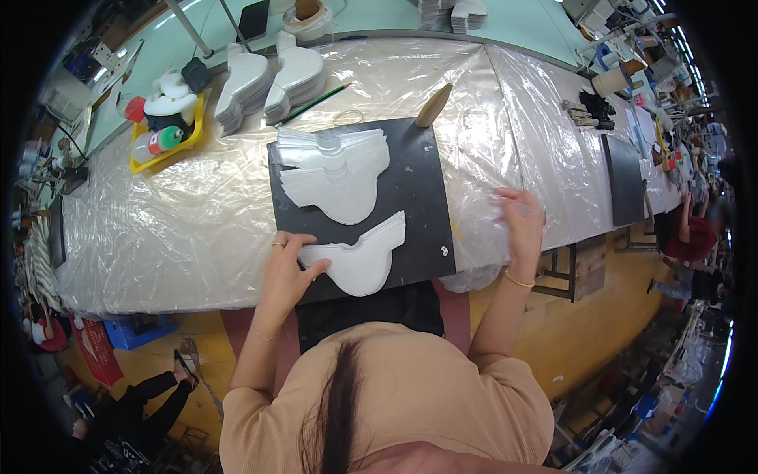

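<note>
A black mat [418, 189] lies on the plastic-covered table [197, 213]. Near its front edge rests a white curved cut piece [359, 257]; my left hand [286, 272] presses on its left end, fingers spread. Farther back on the mat is a fanned stack of similar white pieces [335, 170]. My right hand [521, 225] rests off the mat's right edge on the clear plastic sheet, fingers closed on a fold of it. A wooden tool [433, 105] leans at the mat's far edge.
Two taller stacks of white pieces [268, 79] and a green pencil [316, 103] lie behind the mat. A yellow tray [170, 130] with bottles and tape sits at left. Another black mat [624, 178] is at right, where another person [695, 237] works.
</note>
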Demonstrator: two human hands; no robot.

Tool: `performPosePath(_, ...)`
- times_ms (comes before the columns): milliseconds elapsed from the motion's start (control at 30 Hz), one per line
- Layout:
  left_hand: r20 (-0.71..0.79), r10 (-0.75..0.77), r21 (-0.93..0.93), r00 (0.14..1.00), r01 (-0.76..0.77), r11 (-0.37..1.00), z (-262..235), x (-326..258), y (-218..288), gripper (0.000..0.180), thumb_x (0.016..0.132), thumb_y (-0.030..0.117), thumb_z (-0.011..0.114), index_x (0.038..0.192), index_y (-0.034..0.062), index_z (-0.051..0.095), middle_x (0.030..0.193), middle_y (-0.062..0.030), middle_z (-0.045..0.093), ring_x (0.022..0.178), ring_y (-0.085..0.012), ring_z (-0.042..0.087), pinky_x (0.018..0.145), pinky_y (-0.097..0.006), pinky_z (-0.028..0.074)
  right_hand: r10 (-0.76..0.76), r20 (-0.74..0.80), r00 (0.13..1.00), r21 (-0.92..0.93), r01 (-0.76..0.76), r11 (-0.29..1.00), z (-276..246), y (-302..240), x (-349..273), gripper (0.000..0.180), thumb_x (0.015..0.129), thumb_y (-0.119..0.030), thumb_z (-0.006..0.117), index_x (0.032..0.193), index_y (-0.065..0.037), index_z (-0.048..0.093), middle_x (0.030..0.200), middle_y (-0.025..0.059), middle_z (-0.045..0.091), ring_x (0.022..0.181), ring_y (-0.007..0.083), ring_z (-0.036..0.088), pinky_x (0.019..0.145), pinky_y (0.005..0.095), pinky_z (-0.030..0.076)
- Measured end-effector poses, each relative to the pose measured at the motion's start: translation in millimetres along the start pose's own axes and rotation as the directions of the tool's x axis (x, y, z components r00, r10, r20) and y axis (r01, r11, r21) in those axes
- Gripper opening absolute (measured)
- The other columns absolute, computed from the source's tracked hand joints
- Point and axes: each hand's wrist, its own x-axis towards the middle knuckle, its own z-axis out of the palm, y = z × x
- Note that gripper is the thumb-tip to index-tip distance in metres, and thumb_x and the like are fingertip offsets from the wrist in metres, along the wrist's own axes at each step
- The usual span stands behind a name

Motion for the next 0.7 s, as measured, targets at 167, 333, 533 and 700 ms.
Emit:
performPosePath(167,-0.251,-0.148,-0.020,0.957,0.148,0.989,-6.1,27.9,-12.7,0.049,0.071,0.034,0.082,0.100,0.0009,0.061,0.093,-0.0113,0.057,0.077,-0.0282,0.060,0.071,-0.037,0.049,-0.064,-0.159,0.985,0.129,0.085,0.988,-19.3,-2.7,3.3,0.010,0.087,-0.007,0.063,0.089,-0.004,0.054,0.091,0.0122,0.067,0.065,0.0087,0.056,0.056,0.0210,0.045)
performPosePath(333,-0.110,-0.321,-0.328,0.940,0.271,0.905,-10.5,83.9,-30.5,0.036,0.083,0.030,0.075,0.092,-0.0019,0.059,0.077,-0.0068,0.060,0.052,-0.0106,0.056,0.046,-0.024,0.044,0.054,-0.011,0.998,0.140,-0.052,0.989,33.9,-2.3,-8.2,0.016,0.086,-0.013,0.071,0.090,-0.006,0.057,0.080,0.0027,0.062,0.066,0.0071,0.052,0.060,0.0218,0.044)
performPosePath(533,-0.069,-0.347,-0.541,0.935,0.257,0.801,-16.2,76.7,-32.3,0.026,0.087,0.022,0.070,0.083,-0.0026,0.061,0.071,-0.0082,0.063,0.055,-0.0134,0.063,0.048,-0.022,0.049,-0.150,0.178,0.972,0.070,0.140,0.988,81.4,-17.6,-18.4,0.018,0.083,-0.016,0.074,0.084,-0.003,0.061,0.076,-0.0023,0.059,0.068,0.0071,0.053,0.064,0.0218,0.044)
performPosePath(700,-0.055,-0.353,-0.637,0.934,0.240,0.733,-18.6,67.6,-26.7,0.022,0.090,0.017,0.067,0.089,-0.0031,0.060,0.075,-0.0101,0.064,0.061,-0.0160,0.066,0.052,-0.023,0.052,-0.090,0.375,0.922,0.030,0.085,0.996,109.0,-33.3,-29.6,0.017,0.085,-0.015,0.072,0.086,-0.003,0.061,0.077,-0.0011,0.060,0.072,0.0063,0.052,0.067,0.0223,0.044)
